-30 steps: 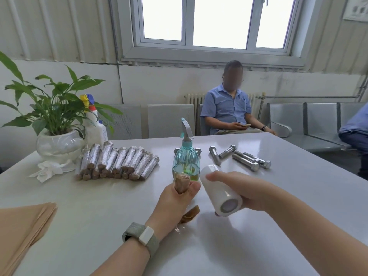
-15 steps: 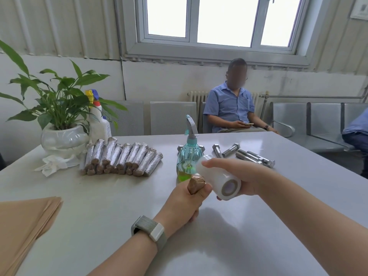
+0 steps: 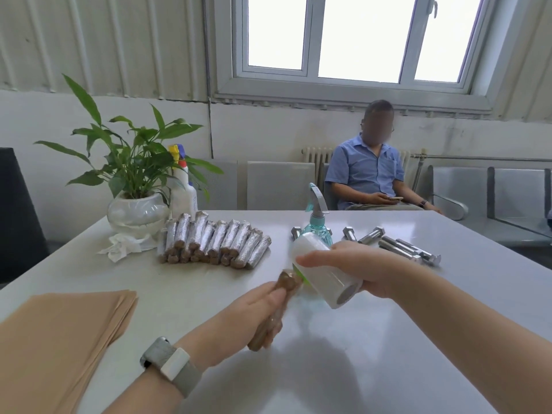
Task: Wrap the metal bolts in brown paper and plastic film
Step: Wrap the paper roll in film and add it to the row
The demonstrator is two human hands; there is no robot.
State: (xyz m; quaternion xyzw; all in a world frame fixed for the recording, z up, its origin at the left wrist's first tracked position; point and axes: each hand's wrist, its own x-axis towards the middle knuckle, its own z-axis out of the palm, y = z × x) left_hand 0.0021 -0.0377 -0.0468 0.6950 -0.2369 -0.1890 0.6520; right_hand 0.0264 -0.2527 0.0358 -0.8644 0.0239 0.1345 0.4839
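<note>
Paper-wrapped bolt [image 3: 276, 309] meets film roll [image 3: 324, 274]
Left hand [image 3: 239, 318] grips bolt, axis tilted up-right; right hand [image 3: 355, 268] clasps roll just beside its top end

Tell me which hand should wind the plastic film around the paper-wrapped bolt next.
The right hand. It already grips the film roll right beside the paper-wrapped bolt, while the left hand is busy gripping that bolt and can probably just steady it.
</note>
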